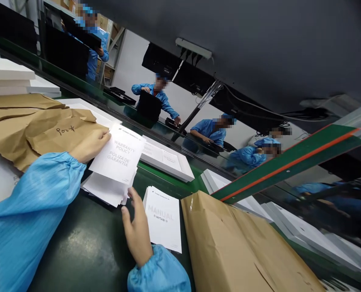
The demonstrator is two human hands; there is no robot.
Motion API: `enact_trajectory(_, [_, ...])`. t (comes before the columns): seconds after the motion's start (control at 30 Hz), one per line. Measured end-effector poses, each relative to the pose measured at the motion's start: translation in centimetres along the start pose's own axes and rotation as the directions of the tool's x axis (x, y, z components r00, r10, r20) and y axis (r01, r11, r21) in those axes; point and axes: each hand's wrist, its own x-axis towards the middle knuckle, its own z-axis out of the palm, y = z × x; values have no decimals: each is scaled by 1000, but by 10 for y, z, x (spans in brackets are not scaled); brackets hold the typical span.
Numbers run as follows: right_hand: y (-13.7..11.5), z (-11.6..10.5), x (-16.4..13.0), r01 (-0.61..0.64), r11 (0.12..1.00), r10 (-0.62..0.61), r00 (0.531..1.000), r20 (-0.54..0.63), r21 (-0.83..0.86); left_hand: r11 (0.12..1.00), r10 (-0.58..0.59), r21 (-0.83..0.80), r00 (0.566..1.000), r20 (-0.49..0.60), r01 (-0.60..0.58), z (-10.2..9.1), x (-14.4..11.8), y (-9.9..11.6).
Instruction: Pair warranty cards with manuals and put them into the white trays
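Pinching a white rectangular paper leaflet (118,154), likely light, flexible and best held by an edge: left hand (92,146), fingers clamped; right hand (137,227), below the leaflet, fingers apart.

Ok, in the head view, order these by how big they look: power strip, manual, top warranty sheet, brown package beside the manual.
1. Brown package, clearly largest.
2. Manual and top warranty sheet: too alike to rank.
3. Power strip, smallest, though it seems farther from the camera.
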Motion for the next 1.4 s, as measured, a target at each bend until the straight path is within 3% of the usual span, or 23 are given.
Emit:
enact_trajectory(0.1, [-1, -11, 8, -181, 879, 249, 963, -102, 441, 994, 100, -54, 994, 48, -97, 18, -6, 4])
enact_trajectory(0.17, [1, -18, 14, -237, 792, 343, 935, -90, 562, 979, 121, -178, 988, 93, -103, 38, -12, 3])
enact_trajectory(0.27, [8, -25, 19, -292, 756, 386, 922, -39, 586, 894, 91, -448, 980, 177, -2, 66, -21, 0])
enact_trajectory(0.33, [12, -29, 21, -295, 763, 385, 922, -38, 576, 776, 76, -623, 965, 252, 101, 77, -27, -2])
enact_trajectory(0.43, [16, -38, 23, -250, 792, 351, 933, -80, 557, 583, 151, -758, 877, 455, 293, 88, -34, -6])
enact_trajectory(0.5, [16, -51, 25, -238, 837, 323, 942, -95, 492, 510, 193, -765, 815, 546, 392, 94, -35, -12])
enact_trajectory(0.53, [16, -59, 26, -242, 871, 311, 946, -97, 428, 484, 174, -770, 817, 550, 415, 97, -34, -16])
enact_trajectory(0.6, [18, -79, 27, -259, 945, 283, 953, -103, 202, 427, 72, -802, 868, 490, 417, 102, -32, -24])
enact_trajectory(0.67, [21, -98, 27, -290, 948, 276, 954, -114, -133, 385, -32, -833, 908, 417, 396, 107, -29, -30])
enact_trajectory(0.77, [23, -114, 23, -327, 753, 318, 941, -119, -571, 374, -69, -845, 920, 385, 382, 109, -28, -34])
enact_trajectory(0.87, [13, -103, 15, -224, 594, 311, 950, -36, -773, 382, -69, -844, 922, 380, 377, 109, -29, -33])
enact_trajectory(1.03, [-14, -49, -6, 39, 406, 289, 942, 169, -913, 384, -98, -842, 923, 371, 379, 110, -29, -33])
enact_trajectory(1.13, [-20, -35, -12, 112, 335, 279, 937, 212, -935, 381, -102, -845, 925, 366, 376, 111, -28, -34])
enact_trajectory(1.2, [-20, -43, -10, 146, 385, 274, 925, 264, -911, 373, -100, -846, 923, 371, 380, 112, -28, -35])
enact_trajectory(1.3, [-20, -69, -4, 88, 542, 338, 887, 313, -836, 364, -94, -849, 922, 375, 382, 111, -28, -34])
enact_trajectory(1.4, [-20, -100, 2, -87, 613, 363, 914, 181, -786, 362, -92, -851, 923, 375, 381, 111, -28, -34])
